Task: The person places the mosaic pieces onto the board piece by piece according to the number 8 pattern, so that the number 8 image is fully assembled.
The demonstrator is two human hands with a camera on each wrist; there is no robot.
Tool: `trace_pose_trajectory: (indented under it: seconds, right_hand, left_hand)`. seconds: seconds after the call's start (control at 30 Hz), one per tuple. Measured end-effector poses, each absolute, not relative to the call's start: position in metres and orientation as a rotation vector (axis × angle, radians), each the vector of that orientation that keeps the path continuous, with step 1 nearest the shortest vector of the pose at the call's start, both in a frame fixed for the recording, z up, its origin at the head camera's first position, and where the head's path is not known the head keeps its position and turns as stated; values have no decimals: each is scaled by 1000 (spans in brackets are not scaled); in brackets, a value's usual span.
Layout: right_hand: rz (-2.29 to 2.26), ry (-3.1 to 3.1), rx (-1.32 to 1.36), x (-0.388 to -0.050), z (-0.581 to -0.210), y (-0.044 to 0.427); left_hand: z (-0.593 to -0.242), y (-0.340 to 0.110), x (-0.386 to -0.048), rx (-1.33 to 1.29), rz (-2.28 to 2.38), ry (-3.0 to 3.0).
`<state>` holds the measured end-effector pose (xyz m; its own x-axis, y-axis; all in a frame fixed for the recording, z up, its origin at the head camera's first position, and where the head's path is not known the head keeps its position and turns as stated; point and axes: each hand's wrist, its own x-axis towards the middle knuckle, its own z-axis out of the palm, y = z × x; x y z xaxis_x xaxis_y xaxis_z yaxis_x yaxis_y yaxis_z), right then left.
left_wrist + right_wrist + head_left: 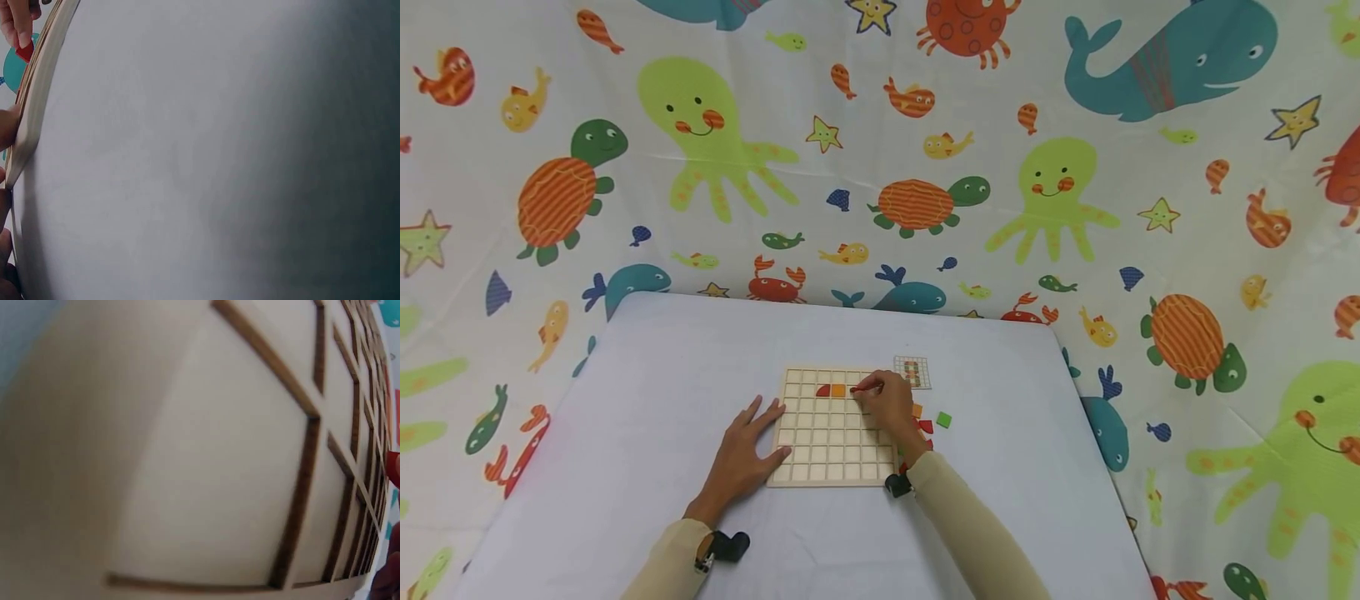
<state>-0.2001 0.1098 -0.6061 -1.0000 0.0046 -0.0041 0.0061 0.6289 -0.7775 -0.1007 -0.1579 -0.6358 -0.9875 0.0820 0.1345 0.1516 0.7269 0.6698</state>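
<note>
A pale wooden grid board [831, 433] lies on the white table. In one upper row sit a red rounded piece [823, 390] and, beside it, an orange square [838, 391]. My right hand [891, 410] pinches another red piece [857, 389] at that row, just right of the orange square. The same red piece [25, 51] shows between fingertips in the left wrist view. My left hand [739, 457] rests on the board's left edge, fingers spread. The right wrist view shows the board's cells [219, 462] close up, with a bit of red at the fingers.
A small card with a coloured grid pattern [913, 372] lies beyond the board's upper right corner. Loose pieces lie right of the board: a green square [944, 420], an orange piece [917, 410] and red pieces [927, 426], partly hidden by my right arm. A sea-animal cloth [850, 167] hangs behind.
</note>
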Motion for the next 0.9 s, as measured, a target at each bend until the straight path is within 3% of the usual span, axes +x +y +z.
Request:
trace_pose_trajectory:
  seconds: [0.23, 0.9]
  right_hand:
    - [-1168, 2887, -10, -198, -604, 105]
    - [-1236, 2832, -52, -203, -605, 105]
  left_hand:
    - [-637, -157, -101, -198, -1120, -2827]
    - [-632, -157, -99, -202, -1118, -2827]
